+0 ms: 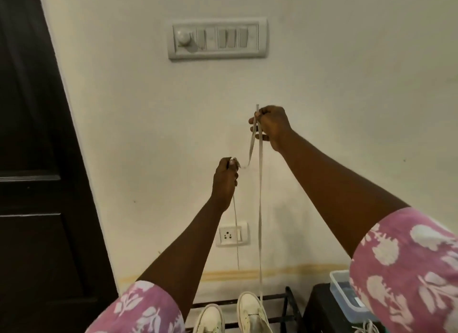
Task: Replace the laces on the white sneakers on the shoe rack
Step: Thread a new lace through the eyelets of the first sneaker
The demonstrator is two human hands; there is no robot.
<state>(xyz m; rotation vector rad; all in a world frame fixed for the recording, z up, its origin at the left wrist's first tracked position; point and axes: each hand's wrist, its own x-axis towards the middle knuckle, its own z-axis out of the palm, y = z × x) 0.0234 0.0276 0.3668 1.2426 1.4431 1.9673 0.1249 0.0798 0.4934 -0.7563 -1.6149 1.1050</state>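
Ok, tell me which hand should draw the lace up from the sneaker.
The right hand, probably: it pinches the lace highest, and its strand runs straight down to the sneaker. The left hand holds a strand that hangs loose.

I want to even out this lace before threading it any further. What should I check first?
1. Does the right hand hold the lace: ok, pinched.
2. Does the left hand hold it too: ok, gripped.
3. Does the lace reach the sneaker: ok, one strand runs down to it.
4. Does the sneaker rest on the shoe rack: ok.
5. Are the lace ends level: cannot tell.
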